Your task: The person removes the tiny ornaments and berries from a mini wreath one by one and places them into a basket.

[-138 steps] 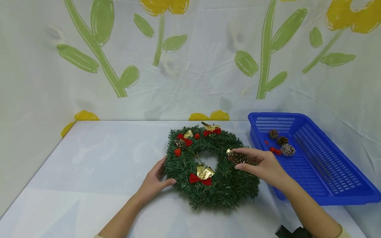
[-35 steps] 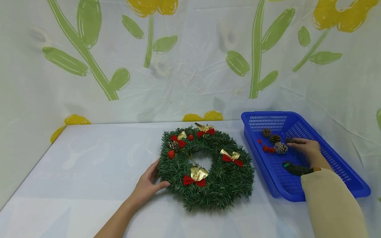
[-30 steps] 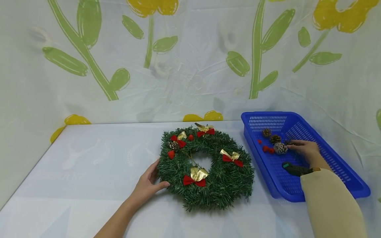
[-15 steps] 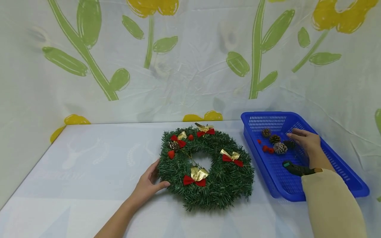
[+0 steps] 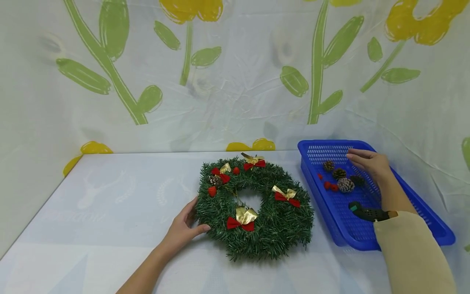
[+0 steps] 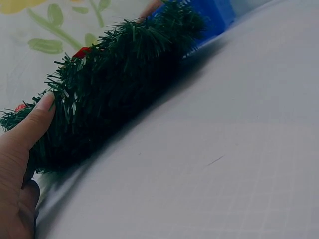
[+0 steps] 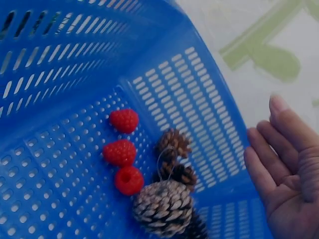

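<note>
A green wreath [image 5: 271,232] lies on the table, trimmed with red-and-gold bows, red berries and a small pine cone. My left hand [image 5: 181,228] grips its left edge, thumb [image 6: 37,119] on top and the other fingers partly hidden at the side. The right hand [image 5: 376,166] is raised over the far right part of the blue basket [image 5: 367,246], fingers relaxed and holding nothing. Below it in the basket are a dark pine cone [image 5: 357,180], a white-tipped pine cone [image 7: 162,206], two brown pine cones [image 7: 173,143] and red raspberries [image 7: 124,121].
The basket's perforated walls rise around the cones, right of the wreath. A patterned curtain [image 5: 242,110] closes off the back of the white table [image 5: 110,212]. A black wrist camera [image 5: 369,213] sits on the right wrist above the basket.
The right hand carried a pine cone from over the wreath into the basket, let go of it beside the white-tipped one, then rose and moved back. The left hand stays on the wreath.
</note>
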Motion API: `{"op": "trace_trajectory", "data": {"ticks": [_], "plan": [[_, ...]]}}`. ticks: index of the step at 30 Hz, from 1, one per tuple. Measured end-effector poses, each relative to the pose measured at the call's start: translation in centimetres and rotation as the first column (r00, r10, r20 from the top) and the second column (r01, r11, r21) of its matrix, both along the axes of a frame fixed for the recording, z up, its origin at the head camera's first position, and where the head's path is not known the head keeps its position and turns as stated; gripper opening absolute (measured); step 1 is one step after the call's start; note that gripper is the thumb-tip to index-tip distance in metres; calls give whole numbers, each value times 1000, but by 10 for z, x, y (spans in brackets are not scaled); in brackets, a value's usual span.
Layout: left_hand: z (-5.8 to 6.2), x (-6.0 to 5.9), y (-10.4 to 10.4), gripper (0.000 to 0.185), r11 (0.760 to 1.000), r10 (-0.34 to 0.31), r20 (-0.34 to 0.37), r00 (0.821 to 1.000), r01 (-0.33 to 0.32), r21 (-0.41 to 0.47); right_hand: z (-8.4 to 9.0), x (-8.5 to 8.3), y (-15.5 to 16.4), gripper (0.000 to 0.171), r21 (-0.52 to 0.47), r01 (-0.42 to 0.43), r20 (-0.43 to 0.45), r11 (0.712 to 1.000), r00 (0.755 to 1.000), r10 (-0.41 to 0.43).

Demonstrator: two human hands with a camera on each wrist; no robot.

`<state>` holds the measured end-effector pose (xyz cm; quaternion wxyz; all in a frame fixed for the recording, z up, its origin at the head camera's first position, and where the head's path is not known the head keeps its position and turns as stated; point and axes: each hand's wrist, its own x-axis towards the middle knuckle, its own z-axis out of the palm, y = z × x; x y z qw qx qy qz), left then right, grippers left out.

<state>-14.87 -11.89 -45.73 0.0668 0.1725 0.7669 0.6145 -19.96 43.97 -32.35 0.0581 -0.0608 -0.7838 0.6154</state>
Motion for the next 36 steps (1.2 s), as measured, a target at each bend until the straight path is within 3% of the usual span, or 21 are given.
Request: {"op": "trace_trajectory", "data": {"ticks": [11, 23, 29, 36], "plan": [[-1, 2, -1, 91, 1000, -2, -1, 1000, 2, -14, 20, -13, -30, 28, -50, -170, -45, 984, 985, 167], [1, 0, 0, 92, 1000, 2, 2, 1000, -2, -14, 46, -28, -74, 42, 158, -222, -22, 962, 973, 228], [1, 0, 0, 92, 1000, -2, -7, 1000, 2, -10, 51, -40, -91, 50, 286, -266, 16, 920, 962, 274], [2, 1, 0, 91, 1000, 8, -6, 1000, -8, -26, 52, -50, -114, 47, 226, -337, -11, 914, 937, 348]]}}
